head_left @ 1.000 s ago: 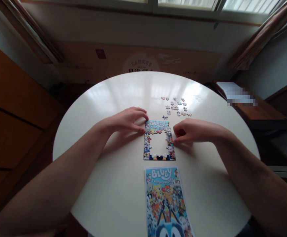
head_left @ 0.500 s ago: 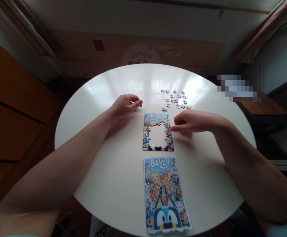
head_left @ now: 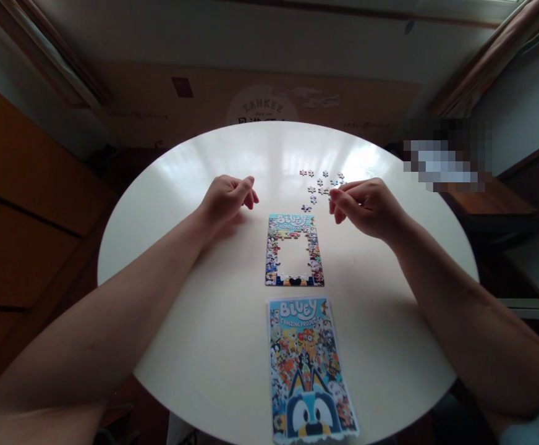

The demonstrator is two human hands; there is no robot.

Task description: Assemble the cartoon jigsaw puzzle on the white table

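Note:
A partly assembled jigsaw puzzle (head_left: 317, 253) lies on the table, its border joined around a rectangular gap. Several loose puzzle pieces (head_left: 311, 190) are scattered beyond it, some covered by my right hand. My right hand (head_left: 364, 207) hovers at the near right side of these pieces, thumb and fingers drawn together; whatever may be between them is hidden. Left of the puzzle, my left hand (head_left: 227, 196) rests on the table, fingers loosely bent and thumb apart, with nothing visible in it. Closer to me lies a printed picture sheet (head_left: 309, 364) with a torn lower edge.
The round white table (head_left: 181, 364) has a glossy top. Behind it, a printed cardboard panel (head_left: 140, 93) stands against the wall. An orange-brown cabinet (head_left: 14, 161) is on the left, and a wooden surface (head_left: 496, 201) is on the right.
My right hand has left the puzzle's right edge and moved up to the loose pieces. My left thumb has lifted away from the fingers. The puzzle looks the same.

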